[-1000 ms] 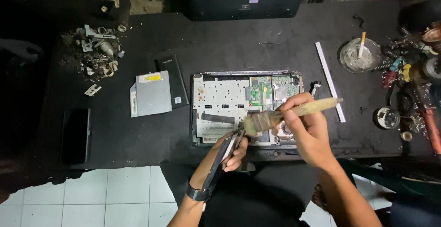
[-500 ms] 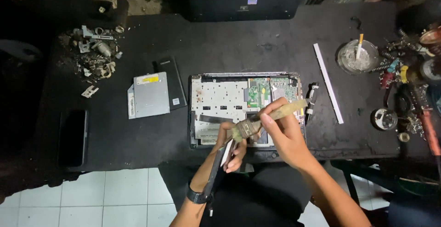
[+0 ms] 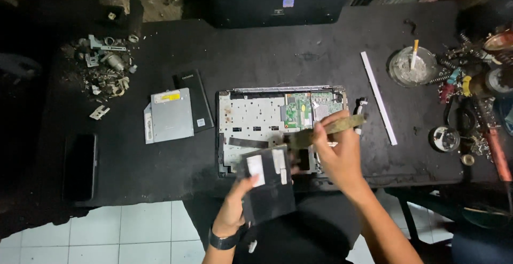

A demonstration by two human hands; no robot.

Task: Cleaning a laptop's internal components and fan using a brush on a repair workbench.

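A wide black worktable (image 3: 299, 50) carries everything. Near the middle of its front edge lies an opened laptop chassis (image 3: 256, 119), a grey metal rectangle with its cover off, showing a pale perforated plate on the left and a green circuit board (image 3: 297, 109) toward its back right corner.

Over the chassis's front edge the left hand (image 3: 235, 210) holds up a flat black rectangular panel (image 3: 268, 186), tilted, with two white labels on its face; the fingers are closed on the panel's lower left corner. A dark watch sits on that wrist.

The right hand (image 3: 339, 154) hovers above the chassis's right part, fingers wrapped around the tan handle of a flat paintbrush (image 3: 323, 132), whose dark bristles point left and meet the panel's top edge.

Left of the chassis lie a silver slim optical drive (image 3: 170, 115) and a black oblong battery (image 3: 195, 101), touching. A black phone (image 3: 80, 167) rests by the left front corner. A white strip (image 3: 378, 105) lies right of the chassis, and a round glass ashtray (image 3: 412, 66) sits toward the back right corner.
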